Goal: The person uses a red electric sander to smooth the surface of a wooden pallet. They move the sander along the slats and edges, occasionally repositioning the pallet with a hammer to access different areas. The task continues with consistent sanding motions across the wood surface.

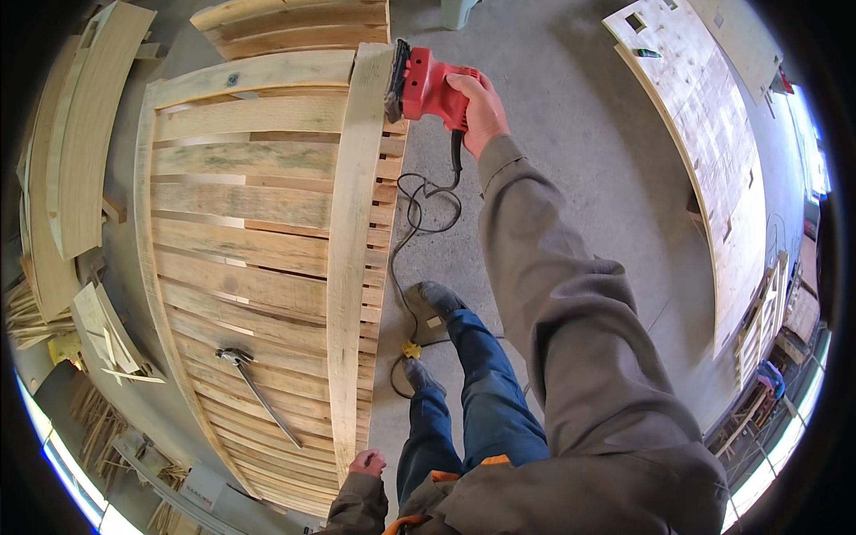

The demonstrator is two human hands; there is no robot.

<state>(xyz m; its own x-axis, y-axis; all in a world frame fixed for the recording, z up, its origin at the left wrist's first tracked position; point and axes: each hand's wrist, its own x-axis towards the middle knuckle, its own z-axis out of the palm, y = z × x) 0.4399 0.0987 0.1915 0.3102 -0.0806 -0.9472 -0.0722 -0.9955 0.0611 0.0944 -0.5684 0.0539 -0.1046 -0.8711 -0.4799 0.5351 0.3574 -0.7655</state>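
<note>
My right hand (481,109) is wrapped round the body of a red power sander (432,87), at the end of my outstretched arm. The sander's dark sanding face is against the far end of a long pale board (355,205), at its right edge. This board runs along the right side of a slatted wooden panel (245,236). Close to the board's near end, my left hand (367,462) hangs with curled fingers; nothing shows in it. A black cord (415,214) drops from the sander to the floor. On the slats lies a claw hammer (259,392).
A yellow cord connector (410,349) lies by my shoes, with cord around them. Long planks (98,134) are stacked at the left. A large plywood sheet (704,152) stands off to the right. More slatted woodwork (294,27) is beyond the panel.
</note>
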